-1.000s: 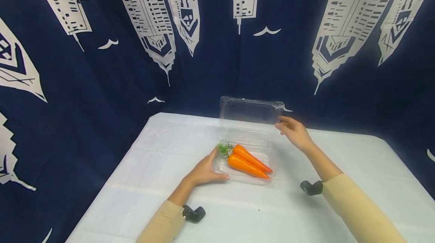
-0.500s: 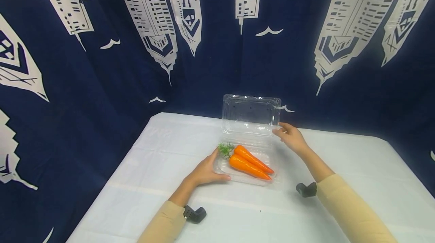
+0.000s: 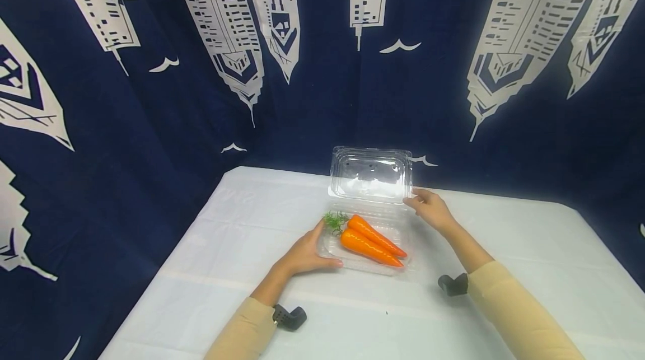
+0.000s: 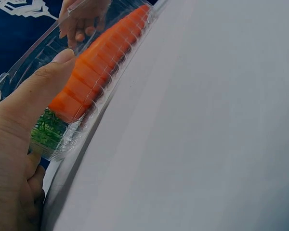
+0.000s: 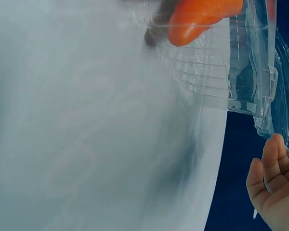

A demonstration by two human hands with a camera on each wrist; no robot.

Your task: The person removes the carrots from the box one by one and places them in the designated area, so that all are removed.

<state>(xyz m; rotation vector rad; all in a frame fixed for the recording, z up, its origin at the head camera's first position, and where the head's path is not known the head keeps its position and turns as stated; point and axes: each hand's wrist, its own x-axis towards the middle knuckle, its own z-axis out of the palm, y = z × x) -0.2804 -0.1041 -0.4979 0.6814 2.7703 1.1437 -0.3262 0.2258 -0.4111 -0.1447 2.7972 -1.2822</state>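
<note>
A clear plastic clamshell container lies on the table with its hinged lid raised at the back. Two orange carrots with green tops lie side by side in the base, their tips toward the front right. My left hand grips the base's left end, thumb along the front edge and forefinger at the back left corner. In the left wrist view, its thumb crosses the container's side. My right hand pinches the lid's lower right edge, its fingers curled there in the right wrist view.
A white cloth covers the table, whose far edge lies just behind the container. Behind hangs a dark blue curtain with white building prints. Dark wrist cameras sit by both beige sleeves.
My right hand has moved down and a little left along with the lid, which now leans farther back. The left hand, the base and the carrots stay in place.
</note>
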